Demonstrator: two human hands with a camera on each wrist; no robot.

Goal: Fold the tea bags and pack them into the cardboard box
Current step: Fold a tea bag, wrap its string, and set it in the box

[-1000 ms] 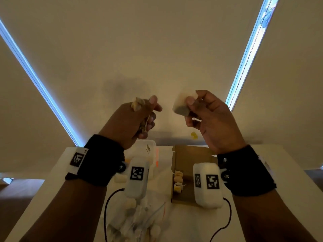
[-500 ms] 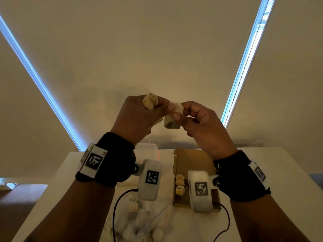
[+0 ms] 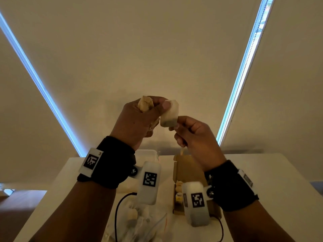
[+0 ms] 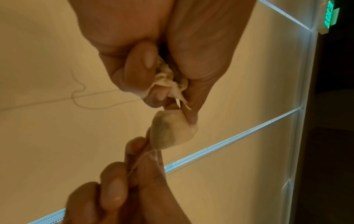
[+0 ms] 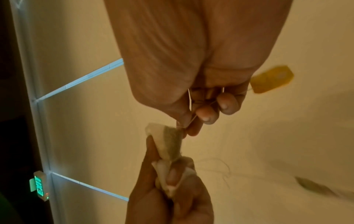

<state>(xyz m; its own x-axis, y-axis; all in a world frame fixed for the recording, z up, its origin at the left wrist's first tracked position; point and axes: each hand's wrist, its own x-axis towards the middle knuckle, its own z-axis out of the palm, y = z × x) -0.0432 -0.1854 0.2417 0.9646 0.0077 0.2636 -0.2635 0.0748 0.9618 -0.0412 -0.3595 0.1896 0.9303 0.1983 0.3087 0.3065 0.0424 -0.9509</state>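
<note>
A pale tea bag (image 3: 169, 114) is held in the air above the far end of the cardboard box (image 3: 190, 170), pinched at its top by the left hand (image 3: 138, 122), which also clutches a second crumpled bag (image 3: 145, 103). The right hand (image 3: 194, 135) nips the string just under the bag, its yellow tag (image 5: 272, 78) dangling. A few folded bags (image 3: 178, 192) already lie inside the box; beside the box, left, a plastic pouch (image 3: 139, 222) holds more, so most folding and packing likely remains.

Green exit sign (image 5: 39, 187), white table (image 3: 262, 172)
</note>
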